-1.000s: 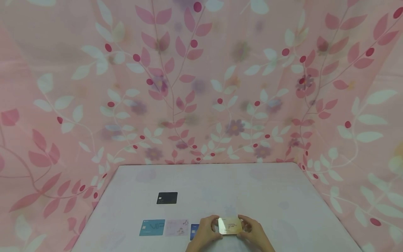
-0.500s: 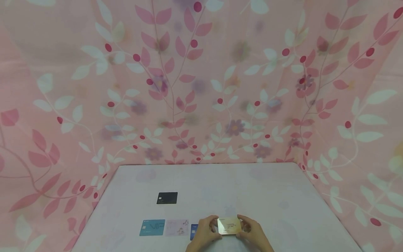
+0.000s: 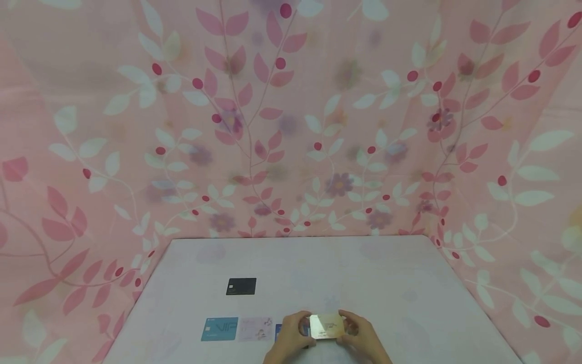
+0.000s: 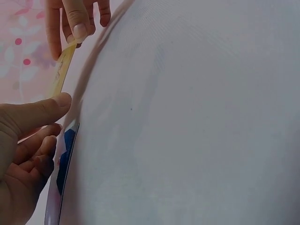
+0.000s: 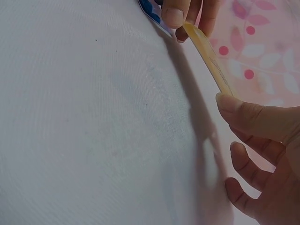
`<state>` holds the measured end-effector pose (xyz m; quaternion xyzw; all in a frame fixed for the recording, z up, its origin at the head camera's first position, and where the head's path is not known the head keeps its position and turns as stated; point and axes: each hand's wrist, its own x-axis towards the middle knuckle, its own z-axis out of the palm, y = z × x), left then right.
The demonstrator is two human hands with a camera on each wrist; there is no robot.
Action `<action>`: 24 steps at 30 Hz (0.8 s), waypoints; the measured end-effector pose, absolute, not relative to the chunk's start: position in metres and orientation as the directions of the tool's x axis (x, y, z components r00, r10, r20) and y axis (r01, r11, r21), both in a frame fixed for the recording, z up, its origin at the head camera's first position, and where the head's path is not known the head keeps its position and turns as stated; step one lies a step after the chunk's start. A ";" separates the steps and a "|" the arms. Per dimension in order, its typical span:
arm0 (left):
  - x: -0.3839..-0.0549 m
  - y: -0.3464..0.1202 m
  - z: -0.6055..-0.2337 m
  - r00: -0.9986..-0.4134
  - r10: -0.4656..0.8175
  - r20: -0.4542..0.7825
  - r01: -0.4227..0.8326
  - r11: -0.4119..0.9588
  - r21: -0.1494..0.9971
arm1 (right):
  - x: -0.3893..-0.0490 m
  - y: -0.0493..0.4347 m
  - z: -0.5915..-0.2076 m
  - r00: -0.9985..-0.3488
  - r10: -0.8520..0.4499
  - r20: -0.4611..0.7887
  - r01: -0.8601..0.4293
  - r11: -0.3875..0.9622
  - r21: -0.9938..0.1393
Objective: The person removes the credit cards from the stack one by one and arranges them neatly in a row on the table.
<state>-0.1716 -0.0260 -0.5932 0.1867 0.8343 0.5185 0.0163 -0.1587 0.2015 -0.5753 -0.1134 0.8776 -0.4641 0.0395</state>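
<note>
A shiny gold bank card (image 3: 326,326) is held up by its two short sides, its face tilted toward the head camera. My left hand (image 3: 291,331) pinches its left end between thumb and fingers. At the right end, my right hand (image 3: 361,333) pinches it the same way. Both wrist views show the card nearly edge-on, raised off the white table, with the thumbs on its near edge. Partly hidden behind my left hand lies a blue card (image 3: 279,331); in the left wrist view this blue card (image 4: 65,157) is below my left fingers.
A teal card marked VIP (image 3: 220,329) and a pale pink flowered card (image 3: 255,329) lie in a row left of my hands. Farther back is a black card (image 3: 241,286). Pink floral cloth (image 3: 291,126) surrounds the white table (image 3: 386,273).
Both hands have shifted slightly left with the gold card, so it now stands closer to the blue card. The glare on its face has changed. The other cards have not moved.
</note>
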 end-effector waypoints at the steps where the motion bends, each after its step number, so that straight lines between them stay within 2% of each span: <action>1: -0.172 -0.027 -0.594 -0.929 0.329 0.170 0.298 0.392 0.870 | -0.159 0.201 -0.576 -0.970 -0.240 0.032 -0.162 0.544 -0.824; 11: -0.172 -0.031 -0.598 -0.919 0.333 0.212 0.335 0.376 0.864 | -0.161 0.198 -0.579 -0.969 -0.246 0.013 -0.147 0.536 -0.832; 17: -0.173 -0.030 -0.599 -0.935 0.322 0.149 0.274 0.389 0.879 | -0.161 0.199 -0.579 -0.967 -0.255 0.016 -0.158 0.549 -0.821; 24: -0.174 -0.026 -0.598 -0.950 0.302 0.078 0.218 0.464 0.859 | -0.162 0.198 -0.580 -0.970 -0.244 -0.004 -0.145 0.590 -0.794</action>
